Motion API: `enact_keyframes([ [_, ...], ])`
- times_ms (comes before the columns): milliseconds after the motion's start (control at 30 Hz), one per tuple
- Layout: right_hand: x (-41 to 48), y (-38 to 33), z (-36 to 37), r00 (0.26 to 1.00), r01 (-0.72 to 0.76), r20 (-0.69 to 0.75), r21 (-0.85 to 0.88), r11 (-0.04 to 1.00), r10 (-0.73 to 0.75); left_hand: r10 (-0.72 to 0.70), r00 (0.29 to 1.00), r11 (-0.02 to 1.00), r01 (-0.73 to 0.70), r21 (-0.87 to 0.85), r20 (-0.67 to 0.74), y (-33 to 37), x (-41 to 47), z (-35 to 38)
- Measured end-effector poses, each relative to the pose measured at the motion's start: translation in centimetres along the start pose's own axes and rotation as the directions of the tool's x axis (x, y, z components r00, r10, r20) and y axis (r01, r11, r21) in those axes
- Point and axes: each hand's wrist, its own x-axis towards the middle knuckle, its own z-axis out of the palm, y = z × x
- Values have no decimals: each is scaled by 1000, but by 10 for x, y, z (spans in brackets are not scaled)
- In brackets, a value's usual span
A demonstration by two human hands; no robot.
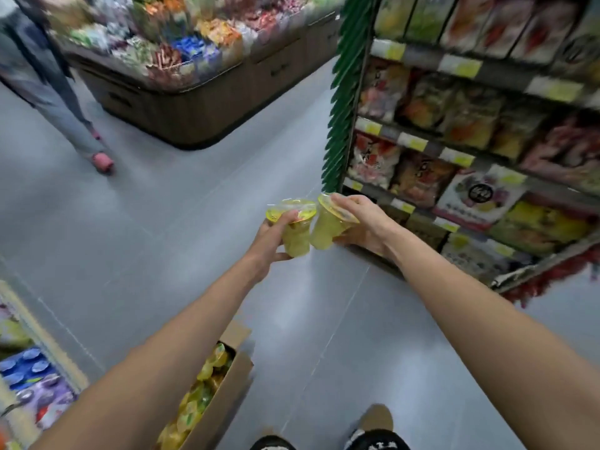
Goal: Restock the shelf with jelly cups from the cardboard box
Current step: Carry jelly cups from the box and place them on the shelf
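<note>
Holding 2 jelly cups [295, 240]: left grip [271, 243], right grip [363, 227].

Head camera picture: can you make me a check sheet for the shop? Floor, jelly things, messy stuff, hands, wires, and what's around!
Surface: grey shiny floor.
Job's things: left cup roughly upright, right cup tilted, both yellow-green; open cardboard box on the floor holds more cups.
Clutter: nothing seen.
Hands: left hand and right hand each hold one cup, fingers curled round it.
Cables: nothing seen.
Surroundings: snack shelf on the right, sweets bin ahead, another person far left.
</note>
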Motion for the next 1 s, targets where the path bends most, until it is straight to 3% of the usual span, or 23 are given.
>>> enact_keyframes([
  [333, -47, -88, -206, 993, 109, -69, 153, 982, -99, 46, 982, 998, -54, 39, 185, 65, 67, 215],
  [433, -58, -118, -249, 981, 170, -107, 84, 982, -161, 82, 963, 996, -87, 9, 257, 86, 80, 265],
  [667, -73, -180, -324, 948, 298, -163, 152, 942, -274, 131, 906, 990, -140, -8, 403, 146, 100, 354],
  [867, -77, -235, -371, 864, 465, -264, 90, 881, -429, 218, 798, 960, -278, 22, 561, 209, 113, 417],
  [1000, -77, -278, -404, 772, 575, -357, 41, 817, -526, 324, 755, 928, -371, -37, 570, 253, 133, 464],
])
